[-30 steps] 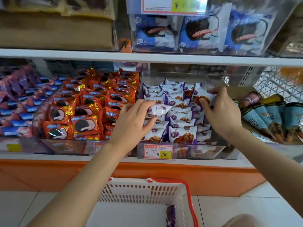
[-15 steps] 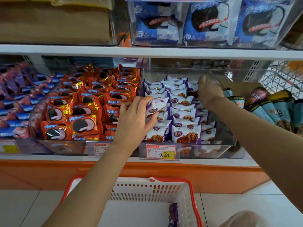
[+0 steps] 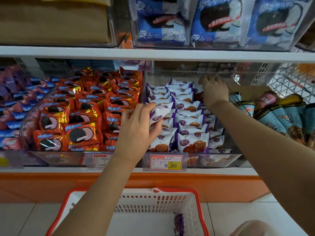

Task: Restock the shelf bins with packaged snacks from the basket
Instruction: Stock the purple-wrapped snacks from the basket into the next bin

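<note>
1. Packets (image 3: 190,142) in white and purple stand in tight upright rows inside the clear bin (image 3: 221,74), faces forward, probably so shoppers see the waffle picture.
2. The left hand (image 3: 136,132) pinches one spare packet (image 3: 159,113) between thumb and curled fingers, just above the left rows, likely seeking a gap.
3. The right hand (image 3: 214,91) reaches the bin's back right corner with its fingers curled down onto the packets there. I cannot tell whether they pinch one.
4. The basket (image 3: 196,198) below still holds a purple loose packet (image 3: 179,223).
5. The price tag (image 3: 167,162) reads 9.90. The neighbouring orange packs (image 3: 80,133) read 奥利奥.
</note>
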